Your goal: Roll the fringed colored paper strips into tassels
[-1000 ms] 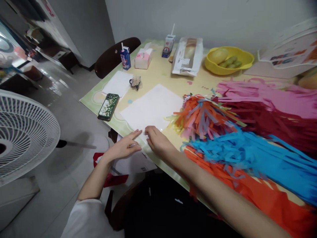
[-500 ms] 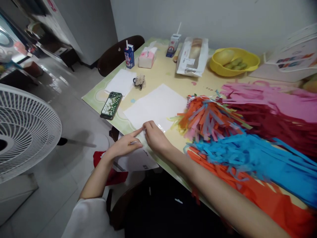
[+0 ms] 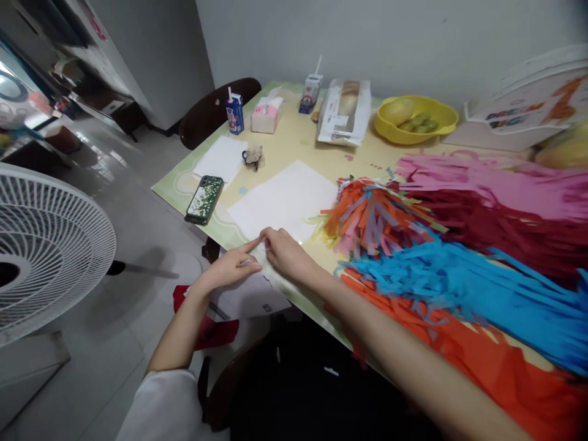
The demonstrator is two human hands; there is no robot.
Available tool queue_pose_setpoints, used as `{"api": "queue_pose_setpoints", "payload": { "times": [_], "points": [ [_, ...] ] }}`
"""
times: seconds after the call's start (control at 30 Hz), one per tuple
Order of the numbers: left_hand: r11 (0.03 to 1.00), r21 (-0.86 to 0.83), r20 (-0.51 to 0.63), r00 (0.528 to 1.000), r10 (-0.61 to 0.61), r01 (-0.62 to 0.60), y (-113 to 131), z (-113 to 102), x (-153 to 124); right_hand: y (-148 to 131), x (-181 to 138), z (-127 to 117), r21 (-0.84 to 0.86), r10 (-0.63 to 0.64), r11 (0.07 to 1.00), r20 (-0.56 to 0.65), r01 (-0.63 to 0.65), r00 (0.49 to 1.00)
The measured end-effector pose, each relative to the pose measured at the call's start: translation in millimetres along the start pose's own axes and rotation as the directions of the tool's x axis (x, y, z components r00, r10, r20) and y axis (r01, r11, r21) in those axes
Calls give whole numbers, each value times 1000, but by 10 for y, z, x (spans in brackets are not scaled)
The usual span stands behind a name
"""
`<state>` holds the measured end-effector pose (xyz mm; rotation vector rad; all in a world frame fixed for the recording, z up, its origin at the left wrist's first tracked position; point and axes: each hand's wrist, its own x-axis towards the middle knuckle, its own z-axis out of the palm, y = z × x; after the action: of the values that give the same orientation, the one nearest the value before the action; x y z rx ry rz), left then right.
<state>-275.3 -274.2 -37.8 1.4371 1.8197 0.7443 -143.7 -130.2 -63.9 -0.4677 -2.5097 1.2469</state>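
Note:
A blank white sheet of paper [image 3: 289, 196] lies on the table near its front left edge. My right hand [image 3: 287, 254] rests at the near edge of that sheet, its fingers curled in and pressed together. Whatever may be between those fingertips is too small or hidden to make out. Beside it my left hand [image 3: 233, 267] reaches in with index finger and thumb stretched out, a ring on one finger. Its index fingertip meets the right fingertips. Just right of the sheet sits a multicoloured paper-strip pompom [image 3: 372, 214].
Fringed tissue paper in pink [image 3: 482, 184], dark red [image 3: 482, 229], blue [image 3: 459, 275] and orange [image 3: 487, 343] covers the right side. A phone [image 3: 204, 199], hair tie [image 3: 252, 157], tissue pack [image 3: 266, 116], bread bag [image 3: 344, 113] and yellow basket [image 3: 386, 131] lie beyond. A fan [image 3: 55, 251] stands left.
My view has turned slightly, so the things at the back and right appear further left. Both hands keep nearly the same pose at the sheet's near edge.

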Motion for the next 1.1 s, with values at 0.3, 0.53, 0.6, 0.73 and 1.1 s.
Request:
{"api": "queue_pose_setpoints", "payload": {
  "times": [0.3, 0.53, 0.6, 0.73, 1.1],
  "points": [
    [972, -196, -42, 990, -138, 127, 243, -414, -353, -33, -339, -528, 484, 213, 874, -303, -43, 929],
    [939, -344, -561, 800, -213, 9, 866, -84, -641, -934, -995, -758, 527, 143, 836, -476, 152, 868],
    [934, -348, -628, 760, -171, -78, 1045, 110, -557, -1063, -1101, -698, 503, 98, 850, -448, 159, 888],
    [923, -343, -677, 727, -116, -172, 1292, 370, -413, -1069, -1225, -657, 454, 82, 877, -463, 157, 882],
    [923, -305, -676, 736, -38, -234, 1586, 561, -443, -1093, -1398, -803, 373, 98, 918, -535, 130, 839]
  ]
}}
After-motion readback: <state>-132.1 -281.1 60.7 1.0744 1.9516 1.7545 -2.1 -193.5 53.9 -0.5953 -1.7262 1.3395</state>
